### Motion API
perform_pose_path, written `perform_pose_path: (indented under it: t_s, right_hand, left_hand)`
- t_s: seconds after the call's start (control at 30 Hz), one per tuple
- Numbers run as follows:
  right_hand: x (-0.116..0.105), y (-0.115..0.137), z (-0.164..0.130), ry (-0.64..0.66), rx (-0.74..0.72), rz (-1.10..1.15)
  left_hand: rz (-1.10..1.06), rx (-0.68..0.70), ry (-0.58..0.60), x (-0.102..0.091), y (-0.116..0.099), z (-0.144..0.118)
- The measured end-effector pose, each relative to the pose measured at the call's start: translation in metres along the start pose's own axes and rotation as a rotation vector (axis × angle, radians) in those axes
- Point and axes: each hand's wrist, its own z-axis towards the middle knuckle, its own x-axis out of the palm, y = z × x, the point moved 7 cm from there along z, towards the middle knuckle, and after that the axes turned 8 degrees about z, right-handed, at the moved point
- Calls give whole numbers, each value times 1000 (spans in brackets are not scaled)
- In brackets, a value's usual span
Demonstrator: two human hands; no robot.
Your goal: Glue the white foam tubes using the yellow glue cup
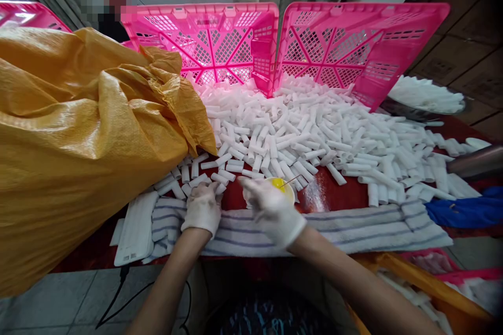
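Observation:
My left hand [201, 208], in a white glove, rests at the near edge of a large heap of short white tubes [314, 120]. Its fingers are curled down among the nearest tubes; what lies between them is hidden. My right hand [275, 214], also gloved, is smeared by motion, with a finger pointing left toward the left hand. Behind it, partly covered, sits a small pale bowl [290, 192] with something bright yellow [277, 183] in it and a thin stick [291, 180] angled across. Whether the right hand holds anything does not show.
A striped towel [353, 230] runs along the red table's front edge. A white flat device [136, 230] with a cable lies left. A big yellow sack [78, 141] bulges at left. Pink crates [326, 52] stand behind the heap. A full bowl [424, 97] and blue cloth [471, 209] are right.

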Motion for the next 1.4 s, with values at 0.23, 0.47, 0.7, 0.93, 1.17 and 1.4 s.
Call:
perform_pose_path:
  t_s: [0.23, 0.47, 0.7, 0.93, 1.17, 1.4]
  right_hand:
    - [-68, -103, -85, -385, 854, 772]
    - [-50, -139, -73, -433, 749, 615]
    - [-53, -122, -78, -278, 427, 374]
    - [-57, -113, -77, -313, 278, 303]
    - [-54, -114, -78, -242, 403, 293]
    - [-54, -113, -79, -292, 255, 268]
  left_hand:
    - [-481, 134, -139, -4, -39, -4]
    - [-808, 50, 20, 16, -51, 0]
    - [-1089, -116, 118, 25, -42, 4]
    - [-1111, -99, 167, 19, -52, -3]
    - [-992, -93, 223, 16, -54, -9]
    - [-1081, -72, 314, 12, -62, -16]
